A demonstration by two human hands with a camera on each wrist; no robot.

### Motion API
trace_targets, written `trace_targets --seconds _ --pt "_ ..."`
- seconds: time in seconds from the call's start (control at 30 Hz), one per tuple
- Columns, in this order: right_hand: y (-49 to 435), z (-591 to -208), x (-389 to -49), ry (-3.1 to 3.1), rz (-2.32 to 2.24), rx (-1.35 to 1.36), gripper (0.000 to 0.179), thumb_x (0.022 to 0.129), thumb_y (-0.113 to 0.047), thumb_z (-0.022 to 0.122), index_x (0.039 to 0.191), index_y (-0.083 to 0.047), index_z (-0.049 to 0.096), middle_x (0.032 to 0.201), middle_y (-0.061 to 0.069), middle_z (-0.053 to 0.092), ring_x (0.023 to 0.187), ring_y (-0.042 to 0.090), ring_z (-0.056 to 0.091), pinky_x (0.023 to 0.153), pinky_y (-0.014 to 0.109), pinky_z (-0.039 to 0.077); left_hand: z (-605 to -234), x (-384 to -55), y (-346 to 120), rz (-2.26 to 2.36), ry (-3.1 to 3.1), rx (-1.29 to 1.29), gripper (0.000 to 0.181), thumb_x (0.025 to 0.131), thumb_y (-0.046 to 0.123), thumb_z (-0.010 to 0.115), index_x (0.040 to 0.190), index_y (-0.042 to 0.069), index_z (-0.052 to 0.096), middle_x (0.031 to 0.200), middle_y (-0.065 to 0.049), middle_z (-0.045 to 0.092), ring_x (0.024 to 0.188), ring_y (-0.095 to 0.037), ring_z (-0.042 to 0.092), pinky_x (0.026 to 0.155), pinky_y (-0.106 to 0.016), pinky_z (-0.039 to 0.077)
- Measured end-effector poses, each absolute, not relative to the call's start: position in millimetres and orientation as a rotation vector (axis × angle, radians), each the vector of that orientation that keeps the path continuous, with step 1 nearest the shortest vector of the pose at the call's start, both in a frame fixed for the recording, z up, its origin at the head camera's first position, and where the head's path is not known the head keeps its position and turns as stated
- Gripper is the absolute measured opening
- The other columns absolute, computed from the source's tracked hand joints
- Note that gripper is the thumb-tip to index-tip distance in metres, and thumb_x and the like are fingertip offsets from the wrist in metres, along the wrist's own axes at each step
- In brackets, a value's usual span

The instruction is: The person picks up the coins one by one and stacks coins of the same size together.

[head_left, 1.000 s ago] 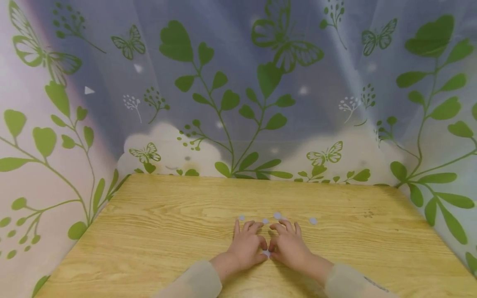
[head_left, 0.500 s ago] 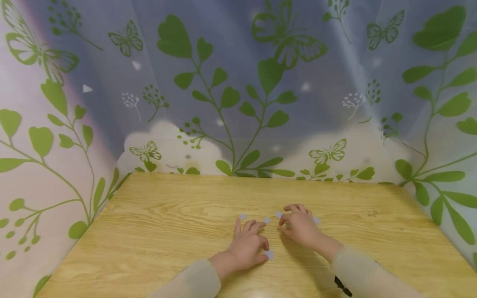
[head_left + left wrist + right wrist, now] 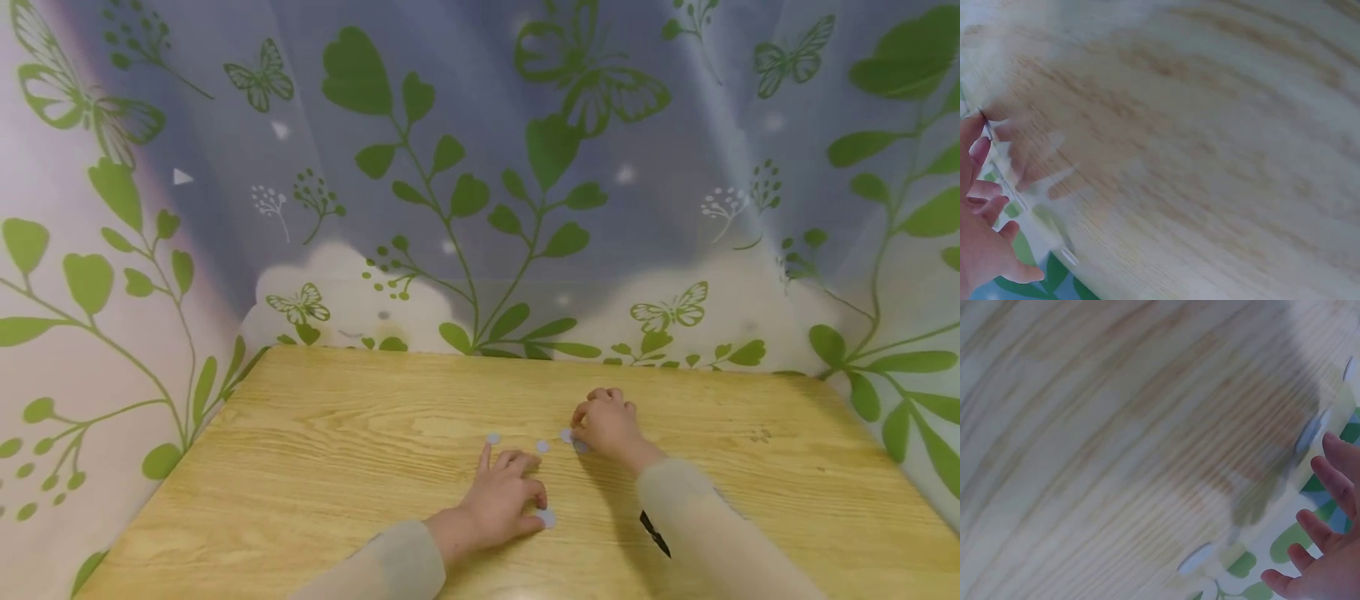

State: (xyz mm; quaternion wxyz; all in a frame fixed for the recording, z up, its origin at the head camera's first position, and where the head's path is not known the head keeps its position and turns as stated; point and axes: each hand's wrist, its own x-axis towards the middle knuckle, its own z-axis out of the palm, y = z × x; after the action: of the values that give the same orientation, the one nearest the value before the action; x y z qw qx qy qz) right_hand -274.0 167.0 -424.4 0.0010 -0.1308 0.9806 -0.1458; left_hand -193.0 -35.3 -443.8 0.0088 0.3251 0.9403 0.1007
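In the head view my left hand (image 3: 501, 502) rests low over the table, its thumb and index finger pinching the left edge of a pale blue-white disc (image 3: 547, 518). Beyond its fingers lie two smaller discs, one a left disc (image 3: 492, 438) near the little finger. My right hand (image 3: 609, 427) hovers farther forward, thumb and fingertips right by a pair of close-set discs (image 3: 579, 447). The right wrist view has these fingers spread and bent, holding nothing, with the paired discs (image 3: 1311, 432) by the thumb and a single disc (image 3: 1196, 557) past the little finger.
The wood-grain table (image 3: 337, 433) ends at a curtain (image 3: 420, 200) printed with green leaves and butterflies, which also hangs along both sides. A black strap (image 3: 655, 534) shows under the right sleeve.
My right hand has left the disc that both hands touched and moved forward and right to the discs farther up the table. The left hand has stayed at its disc.
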Motion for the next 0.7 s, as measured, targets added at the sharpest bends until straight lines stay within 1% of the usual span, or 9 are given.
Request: trace_targets --seconds 0.03,0.13,0.3,0.4,0.57,0.7 --pt "164.1 -423.0 -273.1 3.056 -0.459 -0.400 0.010 0.082 -0.022 0.072 0.088 -0.014 0.072 0.127 0.021 0.051 0.122 0.047 0.036 0.091 0.064 0.033 -444.1 -192.8 -35.4 0.315 2.933 1.013 0.017 0.081 0.045 0.068 0.089 0.030 0.067 0.137 -0.003 0.049 0.130 -0.026 0.039 0.105 -0.067 0.023" --pt "159.3 -424.3 -274.0 3.041 -0.460 -0.399 0.009 0.082 -0.023 0.071 0.088 -0.015 0.072 0.129 0.021 0.050 0.123 0.047 0.035 0.092 0.064 0.032 -445.0 -192.7 -35.8 0.315 2.927 1.005 0.019 0.081 0.045 0.067 0.092 0.029 0.066 0.135 -0.005 0.051 0.129 -0.027 0.040 0.104 -0.067 0.024" --pt "158.0 -425.0 -275.9 3.023 -0.487 -0.402 0.011 0.082 -0.024 0.071 0.089 -0.015 0.072 0.128 0.020 0.050 0.124 0.047 0.033 0.091 0.063 0.030 -445.0 -192.6 -36.1 0.330 2.920 0.999 0.020 0.082 0.044 0.067 0.094 0.028 0.065 0.133 -0.007 0.053 0.129 -0.027 0.041 0.104 -0.066 0.025" --pt "158.9 -425.4 -276.8 3.008 -0.506 -0.408 0.012 0.082 -0.025 0.071 0.088 -0.015 0.072 0.128 0.021 0.050 0.124 0.047 0.032 0.091 0.062 0.030 -444.6 -192.6 -36.6 0.343 2.916 1.000 0.020 0.082 0.044 0.067 0.094 0.028 0.065 0.134 -0.007 0.053 0.129 -0.027 0.041 0.104 -0.067 0.025" --pt "159.5 -426.4 -277.5 2.995 -0.503 -0.421 0.008 0.081 -0.023 0.072 0.085 -0.016 0.072 0.129 0.020 0.050 0.124 0.046 0.032 0.090 0.060 0.030 -444.8 -193.1 -37.6 0.363 2.908 0.994 0.021 0.081 0.044 0.067 0.093 0.027 0.065 0.136 -0.007 0.051 0.130 -0.029 0.040 0.104 -0.068 0.023" --pt "158.9 -425.9 -276.7 2.984 -0.499 -0.427 0.007 0.081 -0.021 0.073 0.081 -0.015 0.071 0.126 0.020 0.052 0.123 0.046 0.034 0.090 0.060 0.031 -445.7 -193.5 -37.2 0.366 2.906 0.995 0.021 0.081 0.045 0.067 0.092 0.028 0.065 0.137 -0.006 0.049 0.130 -0.029 0.039 0.104 -0.068 0.023"
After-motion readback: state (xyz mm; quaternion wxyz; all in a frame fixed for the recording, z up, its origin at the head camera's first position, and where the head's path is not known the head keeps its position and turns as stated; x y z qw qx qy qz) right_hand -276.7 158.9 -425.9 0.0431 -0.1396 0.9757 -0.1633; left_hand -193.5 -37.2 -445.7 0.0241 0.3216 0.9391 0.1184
